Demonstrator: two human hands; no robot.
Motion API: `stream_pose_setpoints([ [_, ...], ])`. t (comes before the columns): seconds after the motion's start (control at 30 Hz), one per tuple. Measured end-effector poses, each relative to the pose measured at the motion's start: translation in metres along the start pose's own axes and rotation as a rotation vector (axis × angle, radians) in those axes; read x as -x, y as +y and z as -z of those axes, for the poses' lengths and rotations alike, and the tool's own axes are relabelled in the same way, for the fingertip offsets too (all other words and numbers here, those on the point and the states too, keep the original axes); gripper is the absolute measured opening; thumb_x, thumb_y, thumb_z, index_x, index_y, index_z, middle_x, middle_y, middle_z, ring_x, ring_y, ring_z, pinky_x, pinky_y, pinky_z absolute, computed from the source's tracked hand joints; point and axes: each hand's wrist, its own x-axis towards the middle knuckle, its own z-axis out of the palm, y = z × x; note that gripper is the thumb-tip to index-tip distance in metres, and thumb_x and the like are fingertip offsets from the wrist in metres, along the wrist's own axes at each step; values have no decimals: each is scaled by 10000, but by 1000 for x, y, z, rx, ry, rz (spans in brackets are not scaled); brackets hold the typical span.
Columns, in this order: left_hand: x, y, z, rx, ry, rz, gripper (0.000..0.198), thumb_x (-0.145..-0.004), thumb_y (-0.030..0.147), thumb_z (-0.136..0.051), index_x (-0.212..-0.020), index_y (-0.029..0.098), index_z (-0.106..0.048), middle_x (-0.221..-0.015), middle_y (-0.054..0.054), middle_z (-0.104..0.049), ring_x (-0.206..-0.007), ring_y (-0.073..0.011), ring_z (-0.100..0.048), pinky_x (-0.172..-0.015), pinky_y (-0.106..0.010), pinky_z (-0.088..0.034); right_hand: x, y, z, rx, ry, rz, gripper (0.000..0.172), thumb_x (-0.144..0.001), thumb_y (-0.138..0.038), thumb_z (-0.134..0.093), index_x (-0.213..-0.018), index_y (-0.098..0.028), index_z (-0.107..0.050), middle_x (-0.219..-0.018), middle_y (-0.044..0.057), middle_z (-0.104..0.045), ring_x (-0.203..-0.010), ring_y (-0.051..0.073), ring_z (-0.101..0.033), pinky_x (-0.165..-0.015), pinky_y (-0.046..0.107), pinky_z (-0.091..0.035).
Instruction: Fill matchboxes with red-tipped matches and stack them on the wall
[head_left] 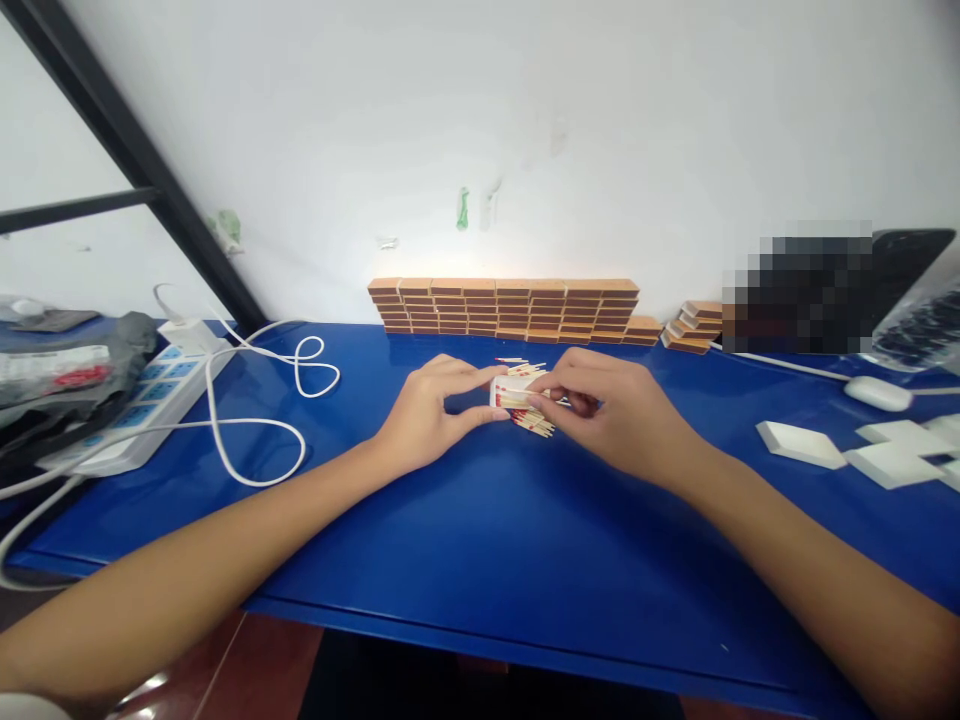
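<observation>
A small white matchbox tray (496, 391) with some red-headed matches in it lies on the blue table. My left hand (435, 405) grips its left end between thumb and index finger. Over the tray's right part, my right hand (600, 395) pinches a match (517, 391) between thumb and fingers, its red head pointing left. Loose matches (534, 424) lie on the table in front of the tray, and more show behind it. The fingers of my right hand hide the tray's right end.
Stacked matchboxes (502, 310) stand along the wall, with a smaller stack (691, 328) to their right. White trays (801, 444) lie at the right. A power strip (150, 410) and looping white cables (214, 420) occupy the left. A dark screen (900, 285) leans at the back right.
</observation>
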Motion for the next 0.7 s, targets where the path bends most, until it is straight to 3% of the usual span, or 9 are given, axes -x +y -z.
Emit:
stream_pose_setpoints([
  [0.2, 0, 4, 0, 10, -23, -3, 456, -871, 385, -867, -1302, 277, -765, -1085, -52, -813, -984, -224, -707, -920, -398, -563, 3, 3, -1, -7, 16, 0, 163, -1008, -292, -634, -981, -247, -788, -858, 41, -653, -660, 159, -555, -603, 325, -416],
  [0.43, 0, 7, -1, 52, -40, 6, 470, -860, 371, -879, -1306, 281, -762, -1095, -49, -810, -1023, -228, -708, -955, -405, -557, 2, 2, -3, -4, -40, -8, 160, -1008, -291, -639, -943, -245, -778, -821, 28, -617, -660, 154, -552, -603, 315, -415],
  [0.7, 0, 8, -1, 37, -28, 1, 450, -871, 368, -875, -1294, 261, -766, -1080, -51, -814, -987, -220, -710, -920, -395, -566, 3, 1, -3, 11, -6, -23, 120, -978, -298, -696, -1036, -249, -789, -868, 35, -672, -671, 157, -576, -599, 310, -406],
])
